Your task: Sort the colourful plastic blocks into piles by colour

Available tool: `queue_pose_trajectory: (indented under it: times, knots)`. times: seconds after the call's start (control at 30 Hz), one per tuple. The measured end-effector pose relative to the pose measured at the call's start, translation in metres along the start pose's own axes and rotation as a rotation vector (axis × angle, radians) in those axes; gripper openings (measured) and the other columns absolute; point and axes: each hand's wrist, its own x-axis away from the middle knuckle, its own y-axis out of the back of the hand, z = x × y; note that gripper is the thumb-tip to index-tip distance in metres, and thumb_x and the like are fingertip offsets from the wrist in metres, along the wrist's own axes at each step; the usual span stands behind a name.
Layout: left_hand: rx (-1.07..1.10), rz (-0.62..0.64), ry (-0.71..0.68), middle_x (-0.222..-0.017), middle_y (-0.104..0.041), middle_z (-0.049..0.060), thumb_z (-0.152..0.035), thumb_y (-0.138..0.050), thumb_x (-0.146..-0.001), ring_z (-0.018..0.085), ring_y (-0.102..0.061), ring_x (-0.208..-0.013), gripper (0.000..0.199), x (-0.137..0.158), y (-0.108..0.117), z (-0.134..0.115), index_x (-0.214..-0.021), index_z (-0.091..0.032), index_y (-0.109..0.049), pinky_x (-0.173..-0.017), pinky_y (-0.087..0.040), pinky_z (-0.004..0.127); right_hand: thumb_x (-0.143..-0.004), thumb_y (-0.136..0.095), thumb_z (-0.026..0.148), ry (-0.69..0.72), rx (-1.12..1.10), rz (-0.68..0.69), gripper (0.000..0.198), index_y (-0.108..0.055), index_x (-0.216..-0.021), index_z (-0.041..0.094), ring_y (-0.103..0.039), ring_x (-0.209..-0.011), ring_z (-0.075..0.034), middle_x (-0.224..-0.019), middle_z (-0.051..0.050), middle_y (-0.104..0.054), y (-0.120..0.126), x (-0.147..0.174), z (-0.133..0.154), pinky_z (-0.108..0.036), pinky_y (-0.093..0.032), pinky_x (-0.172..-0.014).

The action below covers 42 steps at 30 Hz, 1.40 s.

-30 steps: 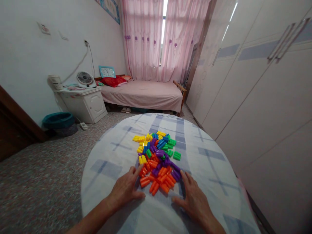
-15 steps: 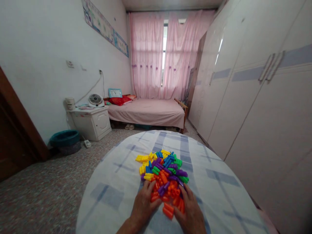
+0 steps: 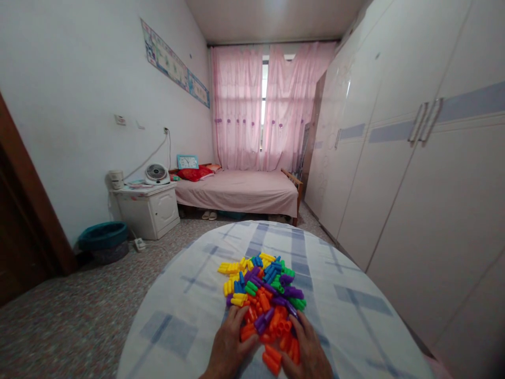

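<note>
Smooth, glossy plastic pieces [image 3: 264,301] heaped on a matt cloth table cover [image 3: 169,332], sheer fabric curtains [image 3: 239,105] hung at the far end, a bed [image 3: 240,187] draped in matt cloth, a glossy wardrobe [image 3: 434,210] fitted with polished metal handles [image 3: 433,120] at right, a wooden door frame [image 3: 36,195] seen at left.

The bottom edge crops the right hand [image 3: 309,347].

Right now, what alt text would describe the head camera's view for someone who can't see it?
A person's left hand and right hand flank the near end of a multicoloured heap of small plastic pieces on a cloth-covered table. Beyond are a bed and pink curtains, with a white wardrobe along the right.
</note>
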Motion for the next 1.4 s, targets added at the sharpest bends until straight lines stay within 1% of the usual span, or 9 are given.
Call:
queue_pose_trajectory:
  times: [0.17,0.33,0.43,0.53,0.6,0.8,0.9,1.13,1.4]
  knots:
    - [0.0,-0.005,0.0,-0.116,-0.058,0.01,-0.031,-0.061,-0.072,0.023,-0.058,-0.105,0.045,0.0,-0.001,0.001,-0.116,-0.021,-0.059,-0.089,-0.048,0.031,-0.068,-0.058,0.021,0.001,-0.002,-0.007,0.059,-0.05,-0.126,0.021,-0.046,-0.124,-0.029,-0.137,-0.01,-0.045,0.0,-0.001,-0.001,-0.043,-0.041,-0.102]
    - [0.012,-0.024,-0.012,-0.114,-0.059,0.009,-0.032,-0.062,-0.072,0.022,-0.058,-0.104,0.042,0.001,0.001,-0.002,-0.112,-0.022,-0.061,-0.088,-0.048,0.03,-0.069,-0.059,0.025,0.029,-0.006,0.028,0.058,-0.05,-0.126,0.019,-0.045,-0.125,-0.029,-0.138,-0.012,-0.044,-0.002,-0.001,-0.007,-0.043,-0.04,-0.103]
    - [0.014,-0.01,-0.003,-0.116,-0.058,0.009,-0.033,-0.061,-0.073,0.022,-0.058,-0.105,0.043,0.001,0.001,-0.003,-0.114,-0.021,-0.06,-0.089,-0.047,0.03,-0.071,-0.058,0.026,0.024,0.011,0.019,0.057,-0.049,-0.127,0.019,-0.045,-0.126,-0.027,-0.138,-0.012,-0.044,-0.002,-0.001,-0.011,-0.042,-0.039,-0.104]
    - [0.01,-0.001,0.002,-0.117,-0.057,0.01,-0.034,-0.061,-0.074,0.022,-0.057,-0.106,0.043,0.001,0.002,-0.004,-0.115,-0.02,-0.059,-0.09,-0.047,0.031,-0.072,-0.058,0.029,0.046,0.014,0.054,0.057,-0.049,-0.127,0.02,-0.046,-0.125,-0.027,-0.137,-0.011,-0.045,-0.001,-0.002,-0.012,-0.041,-0.042,-0.102]
    - [0.009,-0.001,0.003,-0.116,-0.057,0.01,-0.035,-0.061,-0.074,0.022,-0.058,-0.104,0.041,0.001,0.002,-0.004,-0.113,-0.021,-0.06,-0.089,-0.047,0.031,-0.071,-0.059,0.029,0.036,0.01,0.049,0.057,-0.049,-0.127,0.02,-0.047,-0.124,-0.028,-0.137,-0.011,-0.045,0.0,-0.002,-0.01,-0.042,-0.042,-0.101]
    - [0.024,-0.003,-0.006,-0.113,-0.059,0.009,-0.034,-0.059,-0.075,0.022,-0.058,-0.103,0.037,0.001,0.003,-0.004,-0.11,-0.021,-0.06,-0.087,-0.047,0.031,-0.069,-0.054,0.02,0.018,-0.013,-0.037,0.057,-0.048,-0.126,0.018,-0.045,-0.125,-0.028,-0.137,-0.011,-0.044,-0.001,0.001,0.0,-0.043,-0.04,-0.103]
    - [0.033,-0.01,-0.004,-0.113,-0.059,0.008,-0.035,-0.06,-0.075,0.022,-0.058,-0.103,0.04,0.001,0.003,-0.003,-0.112,-0.021,-0.06,-0.087,-0.047,0.03,-0.07,-0.054,0.02,-0.003,-0.016,-0.034,0.057,-0.048,-0.126,0.02,-0.045,-0.125,-0.027,-0.138,-0.01,-0.043,0.0,0.001,0.002,-0.043,-0.041,-0.103]
    - [0.042,-0.026,-0.002,-0.103,-0.062,0.007,-0.04,-0.06,-0.076,0.021,-0.059,-0.095,0.039,0.001,0.001,-0.001,-0.111,-0.021,-0.06,-0.083,-0.048,0.03,-0.074,-0.055,0.028,-0.05,-0.015,0.001,0.052,-0.049,-0.125,0.02,-0.044,-0.126,-0.027,-0.138,-0.009,-0.043,0.008,0.0,0.01,-0.042,-0.041,-0.103]
    - [0.014,-0.017,0.009,-0.105,-0.062,0.007,-0.039,-0.06,-0.075,0.021,-0.059,-0.097,0.04,0.002,0.002,-0.001,-0.111,-0.021,-0.06,-0.085,-0.047,0.031,-0.077,-0.054,0.027,-0.063,-0.002,0.038,0.054,-0.046,-0.129,0.02,-0.041,-0.129,-0.025,-0.142,-0.008,-0.039,0.015,0.001,0.014,-0.039,-0.04,-0.105]
